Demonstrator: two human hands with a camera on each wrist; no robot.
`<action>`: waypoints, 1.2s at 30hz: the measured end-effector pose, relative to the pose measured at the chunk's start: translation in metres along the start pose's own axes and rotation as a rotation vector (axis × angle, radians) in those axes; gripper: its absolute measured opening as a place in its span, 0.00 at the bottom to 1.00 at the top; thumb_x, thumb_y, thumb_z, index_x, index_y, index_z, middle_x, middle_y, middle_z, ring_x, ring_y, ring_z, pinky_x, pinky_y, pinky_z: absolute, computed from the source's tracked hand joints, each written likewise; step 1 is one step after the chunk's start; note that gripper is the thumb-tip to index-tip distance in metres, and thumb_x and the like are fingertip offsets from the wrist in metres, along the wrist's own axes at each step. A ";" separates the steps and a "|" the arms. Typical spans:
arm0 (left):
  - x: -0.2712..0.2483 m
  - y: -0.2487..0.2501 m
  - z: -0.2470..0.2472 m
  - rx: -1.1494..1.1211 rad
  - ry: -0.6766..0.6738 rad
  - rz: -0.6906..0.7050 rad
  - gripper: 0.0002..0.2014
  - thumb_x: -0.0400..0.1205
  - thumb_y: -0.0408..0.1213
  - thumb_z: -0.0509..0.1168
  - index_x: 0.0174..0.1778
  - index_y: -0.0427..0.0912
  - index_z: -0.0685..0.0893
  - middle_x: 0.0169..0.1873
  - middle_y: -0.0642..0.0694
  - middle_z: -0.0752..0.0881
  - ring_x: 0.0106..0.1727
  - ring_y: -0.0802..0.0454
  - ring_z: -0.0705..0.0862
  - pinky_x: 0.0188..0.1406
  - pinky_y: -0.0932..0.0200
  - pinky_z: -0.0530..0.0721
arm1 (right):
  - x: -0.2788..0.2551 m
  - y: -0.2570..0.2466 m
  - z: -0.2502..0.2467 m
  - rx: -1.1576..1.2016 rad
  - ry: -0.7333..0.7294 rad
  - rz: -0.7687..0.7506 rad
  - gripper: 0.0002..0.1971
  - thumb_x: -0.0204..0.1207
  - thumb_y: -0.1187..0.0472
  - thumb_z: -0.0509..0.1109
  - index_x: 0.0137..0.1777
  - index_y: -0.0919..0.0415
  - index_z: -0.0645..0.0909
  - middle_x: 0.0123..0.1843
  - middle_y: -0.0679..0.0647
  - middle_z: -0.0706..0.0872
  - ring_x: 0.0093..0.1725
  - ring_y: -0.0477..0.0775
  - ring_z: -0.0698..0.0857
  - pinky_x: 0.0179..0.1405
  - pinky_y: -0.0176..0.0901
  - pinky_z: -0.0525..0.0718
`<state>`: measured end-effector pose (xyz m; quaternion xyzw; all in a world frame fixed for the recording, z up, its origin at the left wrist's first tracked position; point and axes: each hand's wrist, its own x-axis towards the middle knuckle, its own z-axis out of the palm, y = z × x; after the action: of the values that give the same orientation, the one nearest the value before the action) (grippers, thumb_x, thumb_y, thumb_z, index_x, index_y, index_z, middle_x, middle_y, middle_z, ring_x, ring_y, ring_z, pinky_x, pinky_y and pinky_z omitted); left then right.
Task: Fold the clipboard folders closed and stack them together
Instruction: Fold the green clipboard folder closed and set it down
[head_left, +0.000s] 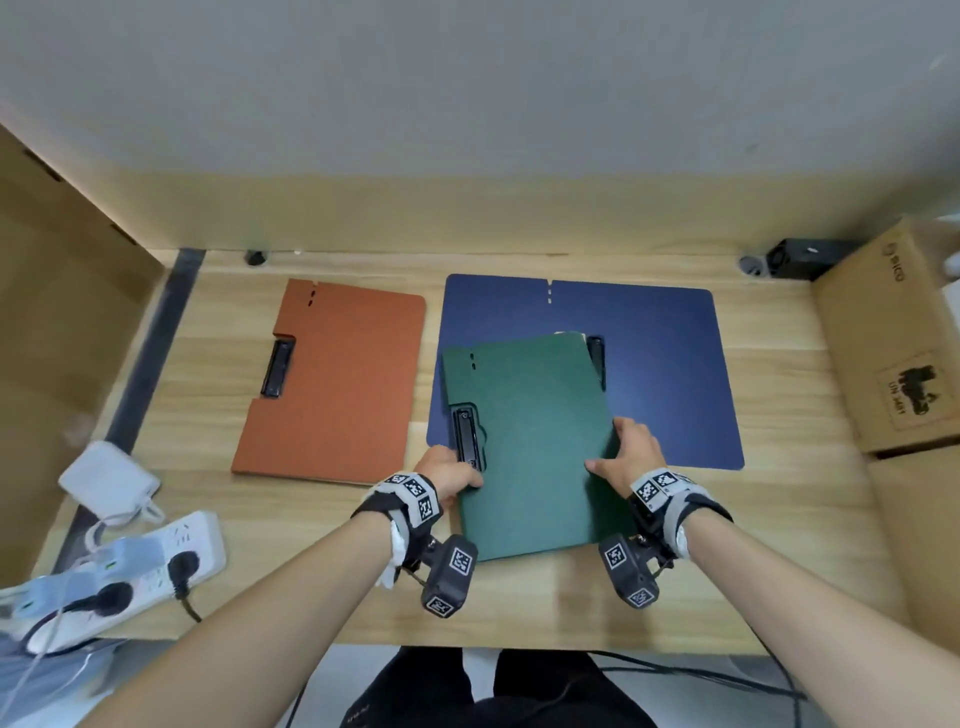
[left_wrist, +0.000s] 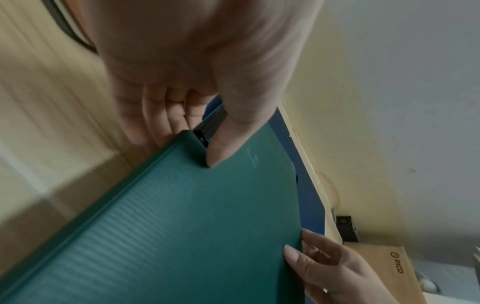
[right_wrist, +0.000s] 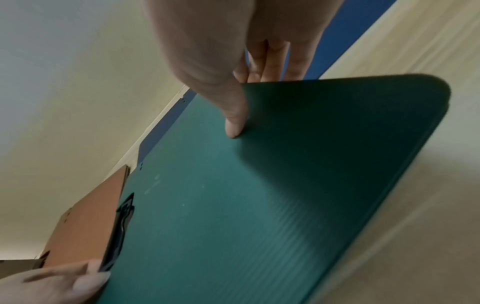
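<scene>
While your left hand grips the green folder at its left edge, thumb on the cover beside the black clip and fingers underneath, your right hand pinches the right edge the same way, thumb on top and fingers below.

Green folder: closed, held by both your hands at a slight tilt; its far part overlaps the blue folder, its near part is over the table.

Blue folder: open and flat on the table, right of centre, its own clip showing just past the green folder's far right corner.

Orange folder: closed, flat on the table, left of the other two and apart from them.

Cardboard box: at the table's right edge.

Power strip with plugs, and a white adapter: at the table's left edge.
</scene>
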<state>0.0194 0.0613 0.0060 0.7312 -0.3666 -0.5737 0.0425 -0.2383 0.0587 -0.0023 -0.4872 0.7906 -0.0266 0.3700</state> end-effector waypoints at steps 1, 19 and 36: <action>-0.001 0.002 -0.010 0.006 0.023 0.017 0.12 0.75 0.26 0.73 0.34 0.39 0.75 0.34 0.44 0.80 0.35 0.51 0.78 0.34 0.60 0.75 | 0.001 -0.008 0.002 0.020 0.001 -0.015 0.31 0.62 0.58 0.84 0.65 0.61 0.78 0.63 0.57 0.84 0.63 0.62 0.83 0.63 0.52 0.82; 0.042 -0.059 -0.229 0.009 0.482 0.158 0.32 0.79 0.32 0.73 0.79 0.38 0.72 0.75 0.41 0.79 0.76 0.43 0.77 0.76 0.53 0.72 | 0.020 -0.214 0.124 0.106 -0.179 -0.195 0.48 0.62 0.47 0.85 0.76 0.59 0.60 0.68 0.56 0.81 0.64 0.61 0.82 0.59 0.50 0.81; 0.071 -0.085 -0.244 0.114 0.594 0.146 0.26 0.77 0.42 0.74 0.72 0.42 0.81 0.62 0.40 0.80 0.66 0.41 0.78 0.70 0.50 0.75 | 0.017 -0.243 0.152 -0.249 -0.133 -0.163 0.43 0.62 0.35 0.80 0.67 0.58 0.62 0.60 0.55 0.83 0.58 0.60 0.84 0.51 0.56 0.87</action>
<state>0.2785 -0.0058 -0.0102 0.8397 -0.4214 -0.3090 0.1476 0.0329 -0.0334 -0.0239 -0.5926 0.7192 0.0739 0.3551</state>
